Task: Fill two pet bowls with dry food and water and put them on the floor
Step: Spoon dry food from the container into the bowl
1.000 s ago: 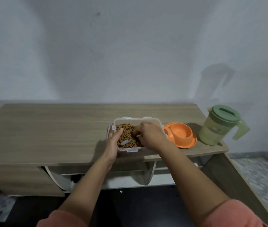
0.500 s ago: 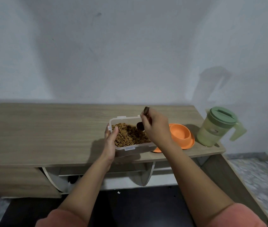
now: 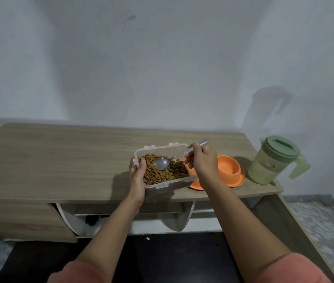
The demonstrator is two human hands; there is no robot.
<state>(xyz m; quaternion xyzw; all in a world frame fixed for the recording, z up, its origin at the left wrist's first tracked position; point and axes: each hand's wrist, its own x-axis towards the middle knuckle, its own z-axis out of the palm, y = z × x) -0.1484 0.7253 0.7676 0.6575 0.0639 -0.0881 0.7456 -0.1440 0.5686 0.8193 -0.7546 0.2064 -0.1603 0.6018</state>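
A clear plastic container [image 3: 162, 185] full of brown dry food [image 3: 158, 173] is lifted and tilted over the front of the wooden table [image 3: 60, 160]. My left hand [image 3: 138, 180] grips its left end. My right hand [image 3: 202, 163] pinches the handle of a grey spoon [image 3: 162, 162], whose bowl lies on the kibble. Just right of the container, partly hidden by my right hand, sits an orange pet bowl [image 3: 228, 170] with nothing in it. Only one bowl can be seen.
A green lidded pitcher [image 3: 272, 161] of water stands at the table's right end, near the corner. Below the tabletop are white shelves [image 3: 162, 213] and a dark floor [image 3: 172, 260]; patterned tiles [image 3: 325, 225] lie to the right.
My right hand has drawn the spoon out of the food and now holds it by the handle's end, bowl on the kibble. The container has been lifted and tilted off the table.
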